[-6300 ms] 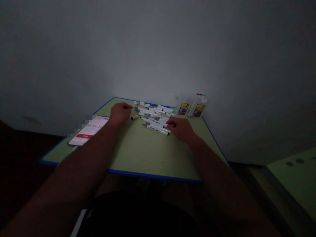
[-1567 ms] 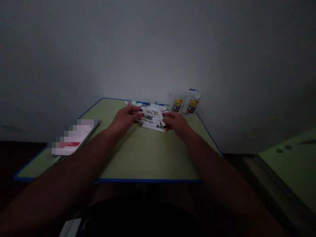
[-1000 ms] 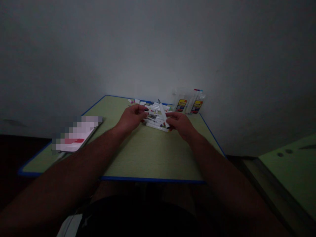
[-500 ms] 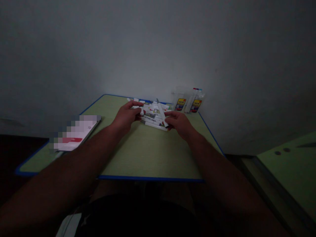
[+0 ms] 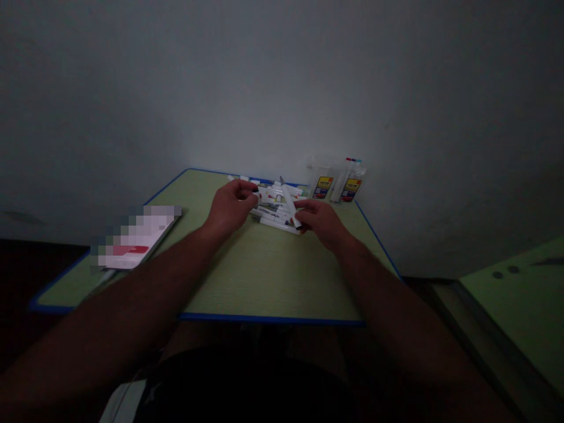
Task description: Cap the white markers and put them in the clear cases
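Note:
A white marker (image 5: 291, 204) slants up and to the left from my right hand (image 5: 318, 218), whose thumb and fingers are closed on its lower end. Its narrow grey tip points toward the wall. To the left, my left hand (image 5: 232, 204) pinches a small white piece (image 5: 257, 198) with a dark end, which looks like a marker cap; the fingers hide most of it. Between and behind both hands lies a loose pile of white markers (image 5: 275, 210), some with coloured ends. One marker (image 5: 279, 225) lies along the pile's near edge.
Two clear plastic cases (image 5: 321, 183) with yellow and dark labels stand at the back right, and a few markers (image 5: 348, 176) stand upright in the right one. A tablet-like device (image 5: 132, 244), partly blurred out, rests on the left of the blue-edged table (image 5: 264, 282). A wall (image 5: 247, 88) rises behind.
My left hand has turned slightly, and the white piece in its fingers shows less than before. The right hand keeps the marker in nearly the same place.

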`<action>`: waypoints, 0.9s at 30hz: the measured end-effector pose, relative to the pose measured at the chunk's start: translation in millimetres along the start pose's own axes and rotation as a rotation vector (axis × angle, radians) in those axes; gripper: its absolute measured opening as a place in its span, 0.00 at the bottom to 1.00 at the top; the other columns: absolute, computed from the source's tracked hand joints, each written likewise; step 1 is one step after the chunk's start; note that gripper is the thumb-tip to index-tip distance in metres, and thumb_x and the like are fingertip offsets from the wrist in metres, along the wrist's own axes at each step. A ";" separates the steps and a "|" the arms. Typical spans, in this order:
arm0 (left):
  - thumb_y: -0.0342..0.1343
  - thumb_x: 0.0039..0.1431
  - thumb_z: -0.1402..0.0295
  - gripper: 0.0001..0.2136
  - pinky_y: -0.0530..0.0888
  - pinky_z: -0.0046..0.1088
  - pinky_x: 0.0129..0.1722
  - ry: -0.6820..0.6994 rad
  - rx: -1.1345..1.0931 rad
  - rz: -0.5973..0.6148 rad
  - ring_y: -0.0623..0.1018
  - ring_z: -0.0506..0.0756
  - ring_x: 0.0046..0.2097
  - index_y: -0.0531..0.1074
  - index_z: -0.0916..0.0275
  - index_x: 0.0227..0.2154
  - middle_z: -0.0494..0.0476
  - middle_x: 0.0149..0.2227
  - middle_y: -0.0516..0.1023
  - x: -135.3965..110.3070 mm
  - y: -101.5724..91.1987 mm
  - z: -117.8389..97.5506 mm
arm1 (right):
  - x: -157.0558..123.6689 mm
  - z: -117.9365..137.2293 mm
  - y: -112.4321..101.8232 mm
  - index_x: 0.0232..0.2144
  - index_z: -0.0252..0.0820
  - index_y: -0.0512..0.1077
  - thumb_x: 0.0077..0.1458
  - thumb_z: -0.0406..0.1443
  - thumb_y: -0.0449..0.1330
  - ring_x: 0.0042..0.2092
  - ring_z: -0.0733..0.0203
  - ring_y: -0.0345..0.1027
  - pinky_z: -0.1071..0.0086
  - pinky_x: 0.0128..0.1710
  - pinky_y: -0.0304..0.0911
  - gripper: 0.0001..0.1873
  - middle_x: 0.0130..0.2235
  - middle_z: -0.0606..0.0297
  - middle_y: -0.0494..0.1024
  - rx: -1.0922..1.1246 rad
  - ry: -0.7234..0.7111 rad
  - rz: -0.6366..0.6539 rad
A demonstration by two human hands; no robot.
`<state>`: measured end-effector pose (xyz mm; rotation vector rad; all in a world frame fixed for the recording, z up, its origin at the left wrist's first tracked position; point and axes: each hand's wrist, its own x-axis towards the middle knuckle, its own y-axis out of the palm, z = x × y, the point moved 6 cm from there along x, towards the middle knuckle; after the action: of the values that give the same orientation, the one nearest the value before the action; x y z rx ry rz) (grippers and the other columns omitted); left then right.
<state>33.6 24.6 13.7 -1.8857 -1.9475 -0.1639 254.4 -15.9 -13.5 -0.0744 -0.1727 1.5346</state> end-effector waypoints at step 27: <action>0.58 0.47 0.82 0.10 0.73 0.23 0.25 -0.442 -0.640 -0.061 0.75 0.49 0.26 0.74 0.66 0.33 0.56 0.28 0.78 3.7 1.3 20.8 | -10.1 4.2 12.9 0.37 0.37 0.80 0.39 0.34 0.66 0.26 0.68 0.66 0.73 0.25 0.61 0.17 0.26 0.67 0.78 -0.054 -0.011 0.243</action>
<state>30.4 35.8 -4.0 -2.4217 -2.4566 -0.4703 240.8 -25.7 -12.1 -0.1337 -0.2202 1.7731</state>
